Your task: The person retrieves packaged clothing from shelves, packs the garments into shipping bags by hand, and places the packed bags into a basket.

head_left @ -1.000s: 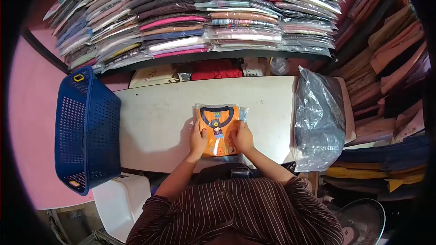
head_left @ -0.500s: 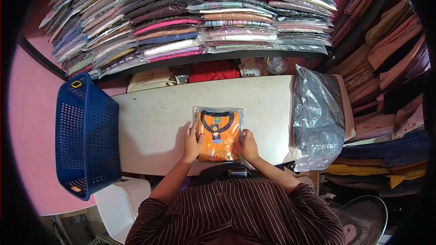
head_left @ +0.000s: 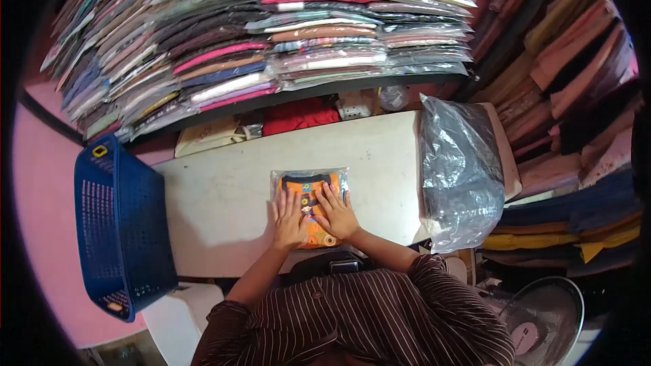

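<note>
An orange T-shirt with a dark collar [head_left: 329, 236], folded inside a clear plastic bag, lies on the white table [head_left: 217, 196] near its front edge. My left hand [head_left: 290, 220] rests flat on the left side of the packed shirt, fingers stretched out. On its right side lies my right hand [head_left: 337, 214], also flat with the fingers spread. Both palms press on the bag and cover much of the shirt's printed front. Part of the collar and the tag show above and between the hands.
A blue plastic basket [head_left: 125, 224] stands at the table's left end. A dark plastic-wrapped bundle [head_left: 461, 169] sits at the right end. Behind, a shelf holds stacked bagged garments [head_left: 305, 34]. Hanging clothes [head_left: 576, 81] fill the right side, above a fan [head_left: 546, 322].
Both hands have moved from the bag's side edges onto its top and now lie flat on the shirt. The camera view has shifted slightly.
</note>
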Demonstrator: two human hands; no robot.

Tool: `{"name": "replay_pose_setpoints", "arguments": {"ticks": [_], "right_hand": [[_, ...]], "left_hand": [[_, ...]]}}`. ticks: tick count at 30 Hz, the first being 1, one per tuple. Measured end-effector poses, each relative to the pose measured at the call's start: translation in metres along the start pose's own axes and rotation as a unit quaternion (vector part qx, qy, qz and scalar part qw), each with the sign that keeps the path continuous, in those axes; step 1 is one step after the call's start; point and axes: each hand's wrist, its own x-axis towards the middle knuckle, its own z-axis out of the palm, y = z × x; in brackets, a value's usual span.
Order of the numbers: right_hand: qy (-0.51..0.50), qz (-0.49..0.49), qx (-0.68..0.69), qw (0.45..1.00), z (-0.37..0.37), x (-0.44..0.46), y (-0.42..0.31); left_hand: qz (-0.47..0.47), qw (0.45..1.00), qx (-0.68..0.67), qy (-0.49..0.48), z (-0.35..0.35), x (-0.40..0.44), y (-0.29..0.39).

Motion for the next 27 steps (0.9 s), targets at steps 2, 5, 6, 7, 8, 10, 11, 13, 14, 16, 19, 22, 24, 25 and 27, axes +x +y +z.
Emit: {"name": "replay_pose_setpoints", "arguments": {"ticks": [2, 5, 6, 7, 8, 10, 11, 13, 14, 16, 19, 22, 24, 25, 27], "right_hand": [[0.033, 0.098, 0.038, 0.994, -0.004, -0.014, -0.002], [0.099, 0.270, 0.146, 0.946, -0.002, -0.019, 0.006], [0.060, 0.285, 0.176, 0.940, 0.007, -0.016, 0.013], [0.022, 0.298, 0.206, 0.932, 0.018, -0.014, 0.018], [0.017, 0.272, 0.218, 0.937, 0.025, -0.008, 0.024], [0.016, 0.208, 0.216, 0.954, 0.031, 0.007, 0.041], [0.024, 0.221, 0.213, 0.951, 0.013, 0.007, 0.045], [0.072, 0.188, 0.255, 0.946, -0.021, 0.004, 0.044], [0.127, 0.176, 0.273, 0.937, -0.034, -0.006, 0.047], [0.150, 0.229, 0.321, 0.907, -0.072, -0.042, 0.053], [-0.189, 0.338, 0.048, 0.921, -0.123, -0.127, 0.078], [-0.472, 0.390, -0.030, 0.790, -0.174, -0.196, 0.079], [-0.310, 0.512, -0.073, 0.798, -0.138, -0.264, 0.118], [-0.229, 0.577, -0.073, 0.781, -0.136, -0.277, 0.127], [-0.023, 0.572, -0.093, 0.815, -0.113, -0.294, 0.160]], "left_hand": [[-0.030, 0.996, -0.021, 0.082, 0.000, -0.002, -0.006], [-0.123, 0.983, -0.056, 0.125, 0.019, -0.016, -0.017], [-0.153, 0.978, -0.095, 0.108, 0.022, -0.020, -0.018], [-0.183, 0.970, -0.133, 0.088, 0.025, -0.022, -0.019], [-0.171, 0.973, -0.135, 0.080, 0.033, -0.021, -0.022], [-0.199, 0.949, -0.194, 0.150, 0.053, -0.012, -0.027], [-0.187, 0.952, -0.197, 0.141, 0.053, -0.008, -0.027], [-0.173, 0.960, -0.155, 0.158, 0.052, 0.004, -0.030], [-0.163, 0.960, -0.141, 0.176, 0.057, 0.009, -0.033], [-0.160, 0.962, -0.148, 0.162, 0.059, 0.011, -0.035], [-0.165, 0.960, -0.173, 0.143, 0.058, 0.014, -0.035], [-0.167, 0.960, -0.172, 0.146, 0.059, 0.017, -0.036], [-0.185, 0.955, -0.183, 0.141, 0.053, 0.020, -0.029], [-0.207, 0.948, -0.195, 0.140, 0.051, 0.021, -0.025], [-0.210, 0.950, -0.180, 0.142, 0.053, 0.022, -0.028]]}}
